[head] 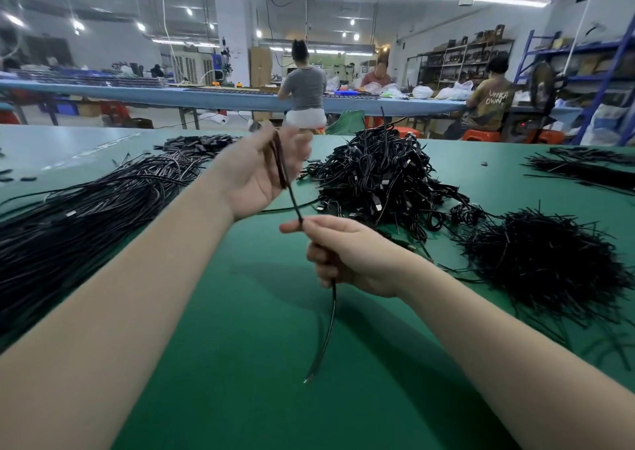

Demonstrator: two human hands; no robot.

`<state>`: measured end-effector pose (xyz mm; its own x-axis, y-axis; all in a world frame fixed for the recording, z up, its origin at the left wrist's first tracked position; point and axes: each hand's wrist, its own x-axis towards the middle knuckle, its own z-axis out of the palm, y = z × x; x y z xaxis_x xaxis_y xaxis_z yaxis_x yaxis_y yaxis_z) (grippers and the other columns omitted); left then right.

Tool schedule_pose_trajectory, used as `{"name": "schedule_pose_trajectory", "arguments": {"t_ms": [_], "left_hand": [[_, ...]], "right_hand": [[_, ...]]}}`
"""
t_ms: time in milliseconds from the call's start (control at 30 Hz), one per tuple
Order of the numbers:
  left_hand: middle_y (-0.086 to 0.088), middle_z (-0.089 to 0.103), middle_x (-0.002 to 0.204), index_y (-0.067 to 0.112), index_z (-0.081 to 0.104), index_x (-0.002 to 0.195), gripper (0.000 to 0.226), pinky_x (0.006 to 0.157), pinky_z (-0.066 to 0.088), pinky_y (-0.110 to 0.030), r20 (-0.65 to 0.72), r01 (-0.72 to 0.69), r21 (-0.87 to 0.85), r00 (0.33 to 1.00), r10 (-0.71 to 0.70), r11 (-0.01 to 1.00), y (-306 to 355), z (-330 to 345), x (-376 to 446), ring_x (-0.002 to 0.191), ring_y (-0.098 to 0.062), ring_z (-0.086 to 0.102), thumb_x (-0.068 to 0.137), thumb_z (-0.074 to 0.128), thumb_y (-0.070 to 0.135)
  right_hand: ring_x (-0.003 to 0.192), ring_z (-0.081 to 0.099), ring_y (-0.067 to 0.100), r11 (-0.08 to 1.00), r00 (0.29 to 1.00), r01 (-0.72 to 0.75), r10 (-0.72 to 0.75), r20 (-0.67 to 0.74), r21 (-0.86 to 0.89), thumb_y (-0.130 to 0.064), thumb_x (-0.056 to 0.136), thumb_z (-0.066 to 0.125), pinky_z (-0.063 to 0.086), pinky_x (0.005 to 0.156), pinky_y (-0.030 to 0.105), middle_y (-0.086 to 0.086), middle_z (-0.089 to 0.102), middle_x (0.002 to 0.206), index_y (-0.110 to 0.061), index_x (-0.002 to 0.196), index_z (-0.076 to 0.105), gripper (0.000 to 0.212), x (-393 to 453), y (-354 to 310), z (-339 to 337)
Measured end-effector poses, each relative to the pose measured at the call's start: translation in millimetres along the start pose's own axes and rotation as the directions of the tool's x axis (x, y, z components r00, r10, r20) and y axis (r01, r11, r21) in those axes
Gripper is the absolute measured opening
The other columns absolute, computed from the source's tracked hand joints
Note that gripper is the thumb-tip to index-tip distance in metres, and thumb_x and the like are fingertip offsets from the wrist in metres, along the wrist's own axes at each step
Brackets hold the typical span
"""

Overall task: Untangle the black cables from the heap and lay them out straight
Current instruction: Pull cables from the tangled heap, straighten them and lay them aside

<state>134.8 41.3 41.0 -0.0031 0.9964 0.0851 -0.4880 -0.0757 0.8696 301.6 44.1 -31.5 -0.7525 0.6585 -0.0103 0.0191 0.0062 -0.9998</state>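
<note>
Stretching between both hands above the smooth green table mat [240,346], a thin glossy black cable [293,198] runs on a steep diagonal, its long axis going from upper left, away from the person, down to lower right. The left hand [261,171], palm up and blurred, curls its fingers round the upper end. The right hand [347,253] pinches the cable's middle between thumb and forefinger, and the loose tail hangs below it, curving toward the mat. A tangled heap of black cables [381,178] sits just behind the hands; straightened black cables [86,215] lie in a bundle at left. A brown shirt [491,100] in the background reads partly "UNKN OWN".
</note>
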Motion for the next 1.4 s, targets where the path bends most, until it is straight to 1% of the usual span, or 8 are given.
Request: {"name": "schedule_pose_trajectory", "arguments": {"t_ms": [133, 267, 400, 567, 800, 933, 1100, 1400], "left_hand": [[0.012, 0.047, 0.05, 0.023, 0.064, 0.081, 0.027, 0.047, 0.032, -0.013, 0.206, 0.005, -0.139, 0.978, 0.024, 0.99, 24.1, -14.2, -13.6, 0.044, 0.001, 0.044, 0.096, 0.043, 0.032], [0.008, 0.037, 0.04, 0.017, 0.064, 0.07, 0.029, 0.044, 0.016, -0.021, 0.289, 0.074, 0.458, 0.93, -0.227, 0.886, 21.7, -22.0, -15.7, 0.033, -0.004, 0.028, 0.089, 0.046, 0.029], [-0.001, 0.072, 0.078, 0.011, 0.064, 0.107, 0.039, 0.052, 0.034, -0.021, 0.057, 0.156, 0.843, 0.926, -0.374, 0.515, -12.5, -5.4, -10.5, 0.051, -0.009, 0.052, 0.103, 0.033, 0.034], [-0.001, 0.073, 0.095, 0.014, 0.063, 0.11, 0.04, 0.057, 0.053, -0.017, 0.038, 0.088, 0.253, 0.994, -0.101, 0.963, -17.8, -1.9, -0.8, 0.075, -0.007, 0.07, 0.104, 0.031, 0.036], [0.012, 0.046, 0.056, 0.022, 0.054, 0.083, 0.032, 0.055, 0.042, -0.016, 0.061, 0.051, -0.141, 0.997, -0.043, 0.989, -8.7, 2.4, -2.2, 0.052, -0.003, 0.054, 0.104, 0.03, 0.032], [0.011, 0.036, 0.051, 0.023, 0.048, 0.079, 0.032, 0.045, 0.032, -0.014, 0.124, 0.05, -0.077, 0.991, -0.04, 0.996, -10.0, 1.7, -0.8, 0.043, -0.002, 0.034, 0.104, 0.031, 0.033], [0.011, 0.042, 0.059, 0.019, 0.049, 0.084, 0.027, 0.052, 0.043, -0.016, 0.215, 0.144, 0.132, 0.962, -0.17, 0.981, -35.7, 7.4, -4.9, 0.051, -0.004, 0.045, 0.104, 0.033, 0.031], [0.001, 0.054, 0.073, 0.018, 0.054, 0.082, 0.032, 0.067, 0.044, -0.026, -0.046, 0.096, 0.62, 0.995, -0.086, 0.779, -50.3, 17.0, -2.7, 0.066, -0.014, 0.051, 0.104, 0.037, 0.032]], "right_hand": [[0.042, 0.026, 0.009, 0.988, 0.966, -0.154, 0.15, -0.209, -0.003, -0.04, 0.094, 0.054, 0.029, 0.045, 0.019, -0.008, 0.031, 0.052, -0.018, 0.084, 0.065, 0.027, 3.1, 6.5, -7.1], [0.042, 0.025, 0.013, 0.977, 0.78, -0.087, -0.055, -0.624, -0.195, -0.048, 0.088, 0.061, 0.02, 0.045, 0.025, -0.004, 0.03, 0.053, -0.019, 0.064, 0.047, 0.04, 1.8, -4.4, -24.4], [0.045, 0.034, 0.01, 0.907, 0.766, 0.101, -0.334, -0.55, -0.409, -0.035, 0.098, 0.047, 0.028, 0.047, 0.024, -0.008, 0.043, 0.053, -0.02, 0.074, 0.065, 0.034, 1.9, -25.3, -16.1], [0.045, 0.043, 0.008, 0.891, 0.892, 0.208, -0.342, -0.295, -0.403, -0.018, 0.101, 0.043, 0.039, 0.044, 0.02, -0.003, 0.048, 0.061, -0.025, 0.084, 0.065, 0.028, 4.8, -16.0, 10.8], [0.063, 0.06, 0.011, 0.921, 0.951, 0.045, -0.158, -0.266, -0.387, -0.019, 0.1, 0.046, 0.047, 0.065, 0.024, -0.006, 0.064, 0.066, -0.02, 0.081, 0.066, 0.028, 3.3, 12.1, -3.9], [0.072, 0.064, 0.015, 0.986, 0.925, 0.042, -0.099, -0.368, -0.162, -0.024, 0.101, 0.045, 0.049, 0.065, 0.025, -0.001, 0.071, 0.087, -0.019, 0.09, 0.066, 0.024, 5.8, 13.4, -10.7], [0.076, 0.07, 0.019, 0.982, 0.941, 0.05, 0.015, -0.337, 0.184, -0.048, 0.096, 0.047, 0.055, 0.068, 0.029, -0.003, 0.072, 0.082, -0.019, 0.098, 0.064, 0.033, 8.5, 6.2, -12.7], [0.062, 0.062, 0.01, 0.995, 0.914, 0.097, -0.084, -0.396, 0.013, -0.048, 0.087, 0.061, 0.056, 0.073, 0.032, -0.006, 0.06, 0.08, -0.019, 0.09, 0.064, 0.03, 11.5, 15.2, -18.0]]}}
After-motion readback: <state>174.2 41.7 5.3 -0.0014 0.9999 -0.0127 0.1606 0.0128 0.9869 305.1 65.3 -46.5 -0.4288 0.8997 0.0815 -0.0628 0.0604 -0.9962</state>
